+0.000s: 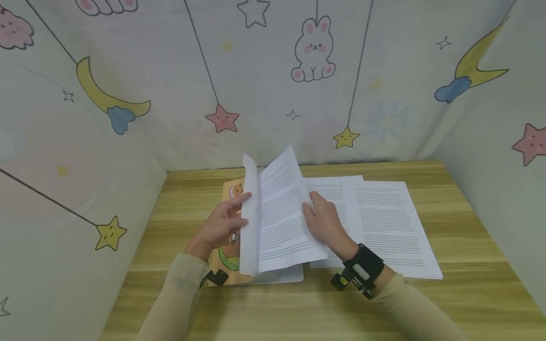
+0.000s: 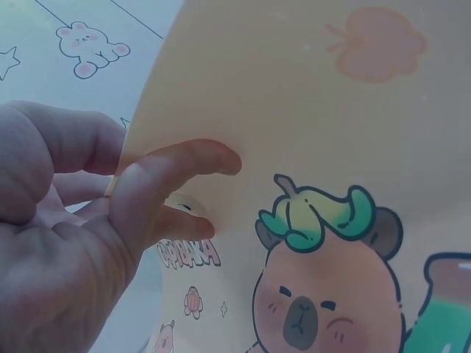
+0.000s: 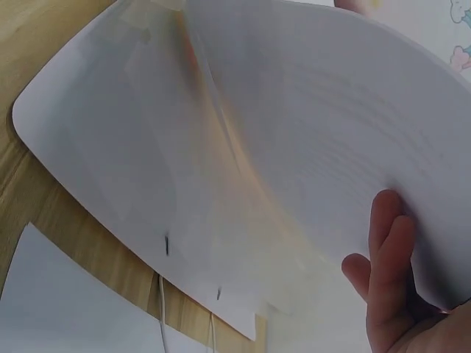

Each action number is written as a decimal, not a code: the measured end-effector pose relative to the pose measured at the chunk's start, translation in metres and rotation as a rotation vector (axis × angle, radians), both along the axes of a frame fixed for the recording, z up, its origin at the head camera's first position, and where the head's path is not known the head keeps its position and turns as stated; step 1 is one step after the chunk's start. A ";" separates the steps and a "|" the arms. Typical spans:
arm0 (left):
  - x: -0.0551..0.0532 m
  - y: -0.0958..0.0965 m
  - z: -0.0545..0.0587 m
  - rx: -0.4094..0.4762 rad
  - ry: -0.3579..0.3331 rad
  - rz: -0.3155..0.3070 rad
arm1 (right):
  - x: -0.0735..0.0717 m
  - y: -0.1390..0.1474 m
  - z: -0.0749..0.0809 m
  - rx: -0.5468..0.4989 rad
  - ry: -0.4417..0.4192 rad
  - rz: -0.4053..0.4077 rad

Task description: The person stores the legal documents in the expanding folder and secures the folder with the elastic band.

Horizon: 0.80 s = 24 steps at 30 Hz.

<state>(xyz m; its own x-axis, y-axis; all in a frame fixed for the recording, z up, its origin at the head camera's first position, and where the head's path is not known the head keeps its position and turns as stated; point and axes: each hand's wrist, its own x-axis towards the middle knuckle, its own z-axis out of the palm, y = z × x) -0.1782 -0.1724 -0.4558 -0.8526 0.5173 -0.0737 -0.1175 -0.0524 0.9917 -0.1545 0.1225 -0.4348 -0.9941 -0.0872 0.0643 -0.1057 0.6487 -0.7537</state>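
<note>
An orange folder with a capybara cover lies opened on the table, its cover lifted on the left. My left hand grips the edge of that cover, fingers to both sides of it in the left wrist view. A printed paper sheet stands tilted up from the folder, slightly curved. My right hand holds the sheet by its right edge, thumb on the printed face. In the right wrist view the fingers lie against its blank back, above the folder's white rear panel.
More printed pages lie overlapping to the right on the wooden table. Thin white cords hang at the folder's rear panel. A patterned white curtain encloses the back and sides.
</note>
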 end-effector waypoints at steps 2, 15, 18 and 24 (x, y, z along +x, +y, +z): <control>0.000 0.000 0.000 0.000 -0.001 0.001 | 0.000 -0.002 0.000 -0.008 0.004 0.000; 0.001 -0.001 0.000 0.005 0.001 0.004 | -0.001 -0.003 0.002 0.006 0.057 -0.001; 0.001 -0.001 0.000 0.006 0.002 0.002 | -0.001 -0.006 -0.001 -0.007 0.047 -0.001; 0.001 0.000 0.002 0.016 0.002 0.001 | -0.001 -0.013 -0.005 -0.022 0.030 -0.003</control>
<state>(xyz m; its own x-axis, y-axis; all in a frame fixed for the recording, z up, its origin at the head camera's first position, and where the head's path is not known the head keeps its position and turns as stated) -0.1772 -0.1722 -0.4542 -0.8535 0.5172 -0.0634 -0.1152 -0.0686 0.9910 -0.1554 0.1091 -0.4400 -0.9919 -0.0829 0.0964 -0.1272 0.6323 -0.7642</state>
